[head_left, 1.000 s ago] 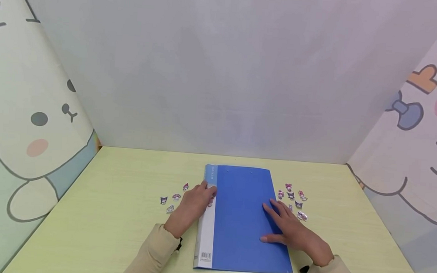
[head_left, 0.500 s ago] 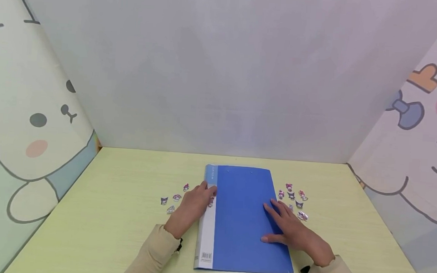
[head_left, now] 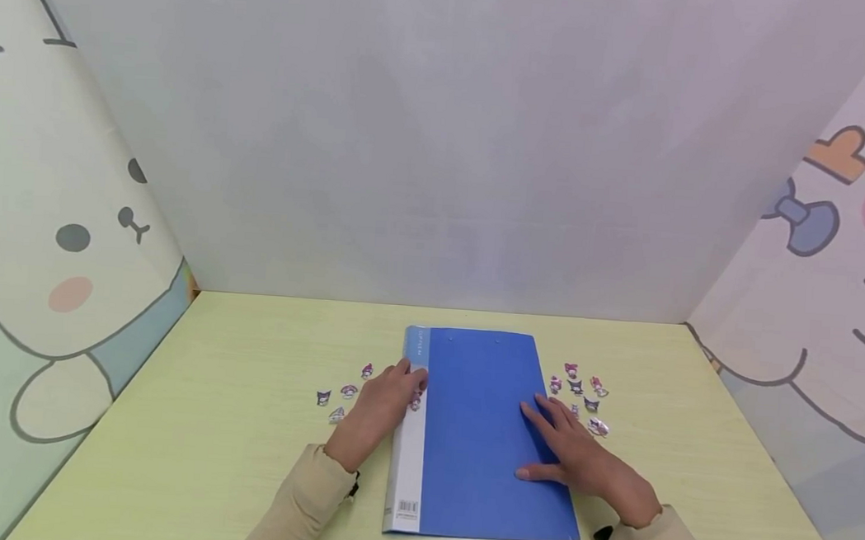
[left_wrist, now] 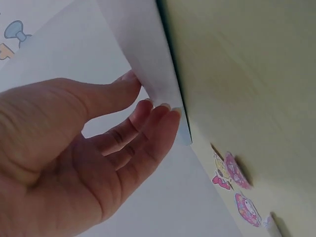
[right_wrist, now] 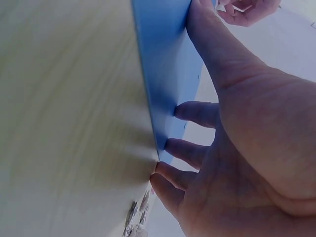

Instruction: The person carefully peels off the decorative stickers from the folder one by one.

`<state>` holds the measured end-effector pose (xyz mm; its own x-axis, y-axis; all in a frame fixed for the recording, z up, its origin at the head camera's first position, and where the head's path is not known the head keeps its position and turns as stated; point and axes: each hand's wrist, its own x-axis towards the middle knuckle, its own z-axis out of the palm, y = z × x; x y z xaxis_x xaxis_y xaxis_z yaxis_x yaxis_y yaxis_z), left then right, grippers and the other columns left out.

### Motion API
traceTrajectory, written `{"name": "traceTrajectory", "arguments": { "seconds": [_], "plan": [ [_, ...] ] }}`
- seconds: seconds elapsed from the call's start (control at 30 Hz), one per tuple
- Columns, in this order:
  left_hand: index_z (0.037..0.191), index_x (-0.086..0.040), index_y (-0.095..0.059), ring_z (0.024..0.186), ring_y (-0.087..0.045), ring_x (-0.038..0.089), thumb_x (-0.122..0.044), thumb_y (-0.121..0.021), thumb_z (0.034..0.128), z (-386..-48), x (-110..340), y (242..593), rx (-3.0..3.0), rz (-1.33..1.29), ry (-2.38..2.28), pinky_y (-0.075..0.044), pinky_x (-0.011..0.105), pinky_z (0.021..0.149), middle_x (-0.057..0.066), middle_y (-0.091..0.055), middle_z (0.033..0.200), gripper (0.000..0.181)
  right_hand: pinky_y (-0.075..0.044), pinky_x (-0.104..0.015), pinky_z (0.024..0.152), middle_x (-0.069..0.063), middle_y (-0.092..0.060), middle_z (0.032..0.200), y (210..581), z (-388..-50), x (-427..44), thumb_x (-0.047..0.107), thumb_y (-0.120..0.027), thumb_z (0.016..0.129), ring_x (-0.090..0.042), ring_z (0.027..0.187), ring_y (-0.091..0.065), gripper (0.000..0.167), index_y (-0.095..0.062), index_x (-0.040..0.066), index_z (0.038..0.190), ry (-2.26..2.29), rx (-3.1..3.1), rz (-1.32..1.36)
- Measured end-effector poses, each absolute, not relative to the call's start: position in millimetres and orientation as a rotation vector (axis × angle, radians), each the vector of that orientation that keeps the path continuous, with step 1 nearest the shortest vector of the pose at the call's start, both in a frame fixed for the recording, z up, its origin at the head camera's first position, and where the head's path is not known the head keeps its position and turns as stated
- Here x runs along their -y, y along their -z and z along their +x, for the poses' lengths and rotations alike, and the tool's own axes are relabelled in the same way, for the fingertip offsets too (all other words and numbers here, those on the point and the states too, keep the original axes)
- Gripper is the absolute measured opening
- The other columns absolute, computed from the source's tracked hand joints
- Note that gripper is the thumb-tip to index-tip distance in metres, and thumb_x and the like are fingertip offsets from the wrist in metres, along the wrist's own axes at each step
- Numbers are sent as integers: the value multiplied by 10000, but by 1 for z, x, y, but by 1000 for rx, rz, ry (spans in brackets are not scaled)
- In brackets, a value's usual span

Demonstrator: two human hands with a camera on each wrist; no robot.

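A blue file folder point(head_left: 482, 438) lies closed on the table, its white spine point(head_left: 407, 467) to the left with a barcode near the bottom. My left hand point(head_left: 383, 403) rests on the upper spine, thumb and fingertips touching it in the left wrist view. Beside the thumb, a small cartoon sticker point(head_left: 415, 401) shows on the spine, partly hidden by the hand. My right hand point(head_left: 577, 456) lies on the folder's right edge with spread fingers; in the right wrist view its thumb and fingertips point(right_wrist: 180, 109) touch the blue cover.
Several small cartoon stickers point(head_left: 349, 391) lie on the table left of the folder. Another group of cartoon stickers point(head_left: 576, 387) lies to its right, close to the right hand. Behind the yellowish table point(head_left: 272, 334) stands a plain pale wall, with printed cartoon panels at both sides.
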<state>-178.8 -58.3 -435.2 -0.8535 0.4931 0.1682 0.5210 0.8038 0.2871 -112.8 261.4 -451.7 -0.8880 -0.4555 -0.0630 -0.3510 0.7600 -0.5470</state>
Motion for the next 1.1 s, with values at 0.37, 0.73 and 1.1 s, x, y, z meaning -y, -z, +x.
{"name": "traceTrajectory", "arguments": {
  "seconds": [0.37, 0.73, 1.1],
  "plan": [
    [937, -79, -613, 712, -469, 168, 44, -617, 981, -178, 59, 436, 2864, -819, 519, -445, 275, 556, 36, -484, 845, 131, -314, -766, 1052, -341, -253, 1596, 449, -112, -260, 478, -784, 882, -614, 1437, -223, 954, -360, -48, 1555, 782, -2765, -647],
    [929, -63, -648, 676, -451, 150, -10, -668, 978, -184, 54, 438, 2818, -850, 524, -425, 256, 557, 17, -488, 803, 75, -294, -775, 1054, -345, -255, 1590, 449, -111, -263, 473, -783, 884, -621, 1433, -220, 948, -360, -45, 1556, 779, -2773, -649],
    [904, -49, -613, 702, -497, 171, -30, -667, 986, -190, 53, 442, 2748, -898, 404, -466, 276, 564, 62, -520, 843, 99, -281, -784, 1053, -346, -245, 1594, 451, -112, -263, 479, -775, 890, -627, 1435, -204, 951, -351, -50, 1558, 801, -2750, -646]
  ]
}}
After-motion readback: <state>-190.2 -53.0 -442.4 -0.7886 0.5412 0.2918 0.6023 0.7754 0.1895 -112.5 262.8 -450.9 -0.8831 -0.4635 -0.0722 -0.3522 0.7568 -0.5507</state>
